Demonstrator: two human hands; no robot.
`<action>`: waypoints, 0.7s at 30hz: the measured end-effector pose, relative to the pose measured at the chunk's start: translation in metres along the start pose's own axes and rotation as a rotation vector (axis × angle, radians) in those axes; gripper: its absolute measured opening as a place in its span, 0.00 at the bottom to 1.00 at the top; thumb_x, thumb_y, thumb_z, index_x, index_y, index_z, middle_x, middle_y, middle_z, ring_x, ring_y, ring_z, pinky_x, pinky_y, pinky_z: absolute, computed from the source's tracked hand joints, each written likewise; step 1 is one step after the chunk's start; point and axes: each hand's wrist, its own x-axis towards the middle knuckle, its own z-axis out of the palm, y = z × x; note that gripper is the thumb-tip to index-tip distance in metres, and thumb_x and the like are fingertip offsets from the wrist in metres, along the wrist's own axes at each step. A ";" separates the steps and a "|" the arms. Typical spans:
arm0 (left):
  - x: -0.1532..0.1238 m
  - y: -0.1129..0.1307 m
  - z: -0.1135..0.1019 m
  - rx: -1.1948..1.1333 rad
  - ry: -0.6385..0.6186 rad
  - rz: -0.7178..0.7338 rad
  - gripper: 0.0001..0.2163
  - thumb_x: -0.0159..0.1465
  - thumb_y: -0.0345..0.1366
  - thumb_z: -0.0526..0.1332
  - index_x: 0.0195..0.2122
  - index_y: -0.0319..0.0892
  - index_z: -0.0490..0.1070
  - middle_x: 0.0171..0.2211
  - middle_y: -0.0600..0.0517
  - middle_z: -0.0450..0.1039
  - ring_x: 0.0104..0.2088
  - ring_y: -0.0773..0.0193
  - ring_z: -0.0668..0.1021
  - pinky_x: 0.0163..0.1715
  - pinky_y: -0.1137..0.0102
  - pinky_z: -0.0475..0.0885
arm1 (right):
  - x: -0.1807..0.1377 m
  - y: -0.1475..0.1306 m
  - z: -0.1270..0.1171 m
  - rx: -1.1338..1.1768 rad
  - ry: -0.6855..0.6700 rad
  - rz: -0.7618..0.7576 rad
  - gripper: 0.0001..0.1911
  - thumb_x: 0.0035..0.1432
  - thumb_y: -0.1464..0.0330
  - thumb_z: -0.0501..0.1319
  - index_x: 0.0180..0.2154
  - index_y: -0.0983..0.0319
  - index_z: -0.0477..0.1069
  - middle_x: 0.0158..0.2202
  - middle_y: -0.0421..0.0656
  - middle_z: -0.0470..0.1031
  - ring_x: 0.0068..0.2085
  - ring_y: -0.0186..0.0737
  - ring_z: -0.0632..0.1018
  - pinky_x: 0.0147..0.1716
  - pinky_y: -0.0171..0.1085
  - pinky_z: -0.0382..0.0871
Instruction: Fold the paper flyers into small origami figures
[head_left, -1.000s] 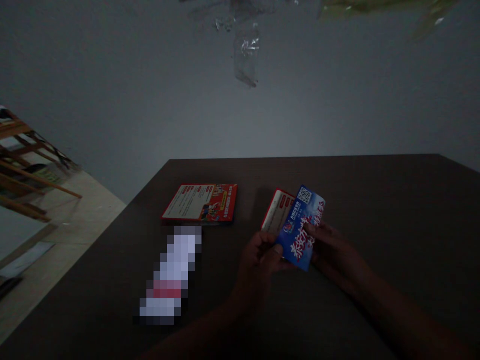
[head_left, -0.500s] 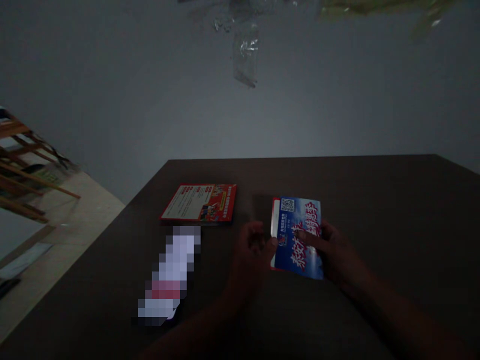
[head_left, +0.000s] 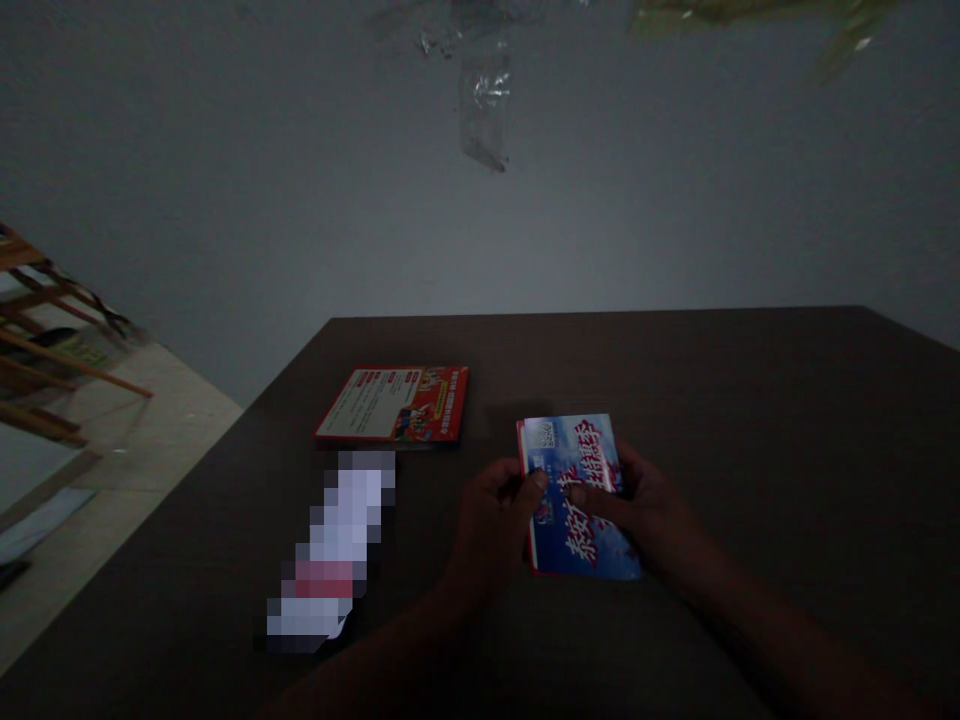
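Note:
Both hands hold a blue leaflet (head_left: 585, 545) with large red-and-white Chinese characters and a QR code near its far left corner. My left hand (head_left: 495, 515) grips its left edge, thumb on top and fingers underneath. From the right, my right hand (head_left: 645, 500) clasps it with the thumb lying across the printed face. A red-and-white edge shows under the leaflet's left side, so at least one more sheet lies beneath it. Left of my hands, a stack of red-and-cream leaflets (head_left: 397, 405) rests on the table.
On the dark brown table (head_left: 750, 390), a pixelated, phone-like object (head_left: 330, 550) lies in front of the leaflet stack. A grey wall (head_left: 300, 200) stands behind, with clear tape (head_left: 484, 110) stuck on it. Wooden furniture (head_left: 45, 330) stands on the floor at left.
My left hand has closed onto the leaflet's left edge, where before its fingers were curled beside it. The leaflet and my right hand have shifted left and nearer to me.

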 end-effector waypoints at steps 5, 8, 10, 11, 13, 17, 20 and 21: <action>-0.002 0.003 0.000 -0.004 0.005 -0.015 0.09 0.56 0.39 0.64 0.33 0.38 0.73 0.26 0.53 0.74 0.26 0.66 0.75 0.27 0.72 0.71 | 0.001 0.000 -0.001 0.003 0.009 0.000 0.25 0.44 0.65 0.71 0.45 0.58 0.66 0.36 0.41 0.77 0.32 0.44 0.80 0.33 0.46 0.76; -0.002 0.003 0.000 -0.007 0.004 -0.019 0.08 0.56 0.38 0.64 0.32 0.38 0.73 0.24 0.54 0.73 0.25 0.67 0.75 0.26 0.73 0.70 | 0.001 -0.001 -0.001 0.045 0.010 0.019 0.25 0.45 0.66 0.71 0.45 0.58 0.66 0.36 0.41 0.78 0.32 0.42 0.80 0.32 0.44 0.76; -0.002 0.002 0.000 -0.011 0.004 -0.019 0.08 0.56 0.38 0.64 0.31 0.38 0.73 0.24 0.54 0.73 0.24 0.67 0.75 0.26 0.74 0.70 | 0.001 -0.001 -0.001 0.069 0.003 0.022 0.24 0.46 0.66 0.70 0.45 0.58 0.67 0.37 0.41 0.78 0.32 0.41 0.79 0.31 0.42 0.76; -0.001 0.002 0.000 -0.015 0.005 -0.018 0.08 0.55 0.38 0.64 0.31 0.38 0.73 0.24 0.54 0.73 0.24 0.68 0.74 0.26 0.74 0.70 | 0.001 -0.002 0.000 0.075 0.000 0.021 0.23 0.47 0.66 0.70 0.45 0.58 0.67 0.37 0.42 0.78 0.31 0.40 0.79 0.31 0.41 0.76; -0.001 0.001 0.000 -0.026 0.004 -0.016 0.08 0.55 0.38 0.64 0.31 0.38 0.73 0.24 0.54 0.74 0.24 0.68 0.74 0.26 0.74 0.70 | 0.000 -0.002 0.000 0.081 -0.005 0.012 0.21 0.48 0.65 0.69 0.44 0.59 0.67 0.36 0.41 0.78 0.31 0.39 0.79 0.31 0.40 0.76; -0.001 0.002 0.000 -0.038 0.003 -0.005 0.08 0.54 0.38 0.65 0.31 0.38 0.74 0.25 0.54 0.75 0.24 0.69 0.74 0.25 0.75 0.69 | 0.000 0.001 -0.003 0.061 -0.005 -0.016 0.20 0.48 0.66 0.69 0.42 0.59 0.67 0.34 0.40 0.77 0.30 0.37 0.78 0.30 0.38 0.75; -0.002 0.003 0.000 -0.045 0.004 -0.002 0.08 0.54 0.38 0.65 0.31 0.39 0.75 0.26 0.53 0.76 0.24 0.68 0.74 0.25 0.75 0.69 | 0.001 0.003 -0.005 0.020 -0.002 -0.018 0.20 0.49 0.65 0.69 0.43 0.59 0.66 0.35 0.40 0.77 0.30 0.37 0.78 0.28 0.38 0.75; -0.002 0.003 0.000 -0.048 0.006 -0.003 0.09 0.54 0.38 0.65 0.32 0.39 0.75 0.26 0.53 0.76 0.24 0.68 0.75 0.25 0.75 0.69 | 0.002 0.003 -0.005 0.008 -0.001 -0.018 0.20 0.49 0.65 0.69 0.44 0.59 0.66 0.35 0.41 0.77 0.30 0.37 0.78 0.28 0.38 0.75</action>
